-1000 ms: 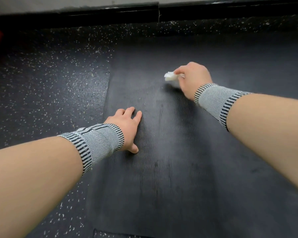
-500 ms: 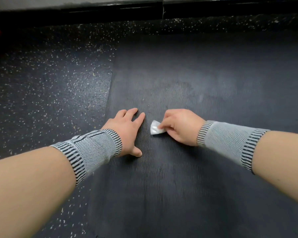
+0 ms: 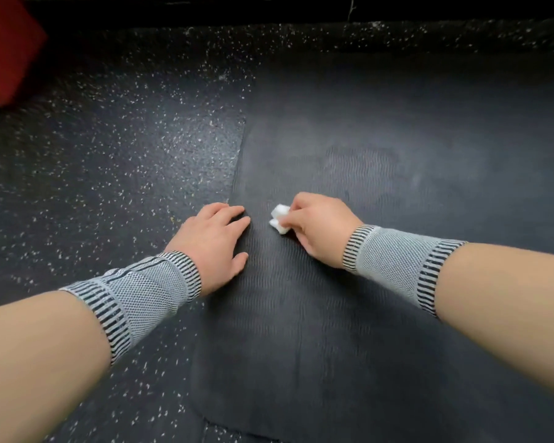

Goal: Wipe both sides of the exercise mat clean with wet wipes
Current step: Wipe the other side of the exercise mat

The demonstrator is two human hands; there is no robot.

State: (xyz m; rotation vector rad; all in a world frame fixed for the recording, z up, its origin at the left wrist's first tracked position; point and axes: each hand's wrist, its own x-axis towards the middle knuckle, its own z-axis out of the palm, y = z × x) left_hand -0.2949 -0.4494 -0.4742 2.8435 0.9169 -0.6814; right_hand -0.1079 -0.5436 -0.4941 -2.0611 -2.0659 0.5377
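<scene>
A dark grey textured exercise mat [image 3: 381, 314] lies flat on the floor and fills the right and centre of the view. My right hand [image 3: 320, 228] pinches a small folded white wet wipe [image 3: 279, 219] and presses it onto the mat near its left edge. My left hand [image 3: 215, 238] rests flat, fingers spread, on the mat's left edge, just left of the wipe. Both wrists wear grey striped bands. A slightly shiny patch shows on the mat beyond my right hand.
Black speckled rubber flooring [image 3: 109, 155] surrounds the mat on the left and far side. A red object [image 3: 4, 49] stands at the far left corner. A dark baseboard [image 3: 269, 8] runs along the far edge.
My right hand dragged the wipe from the far part of the mat back toward me, stopping beside my left hand. The left hand stayed planted on the mat's edge.
</scene>
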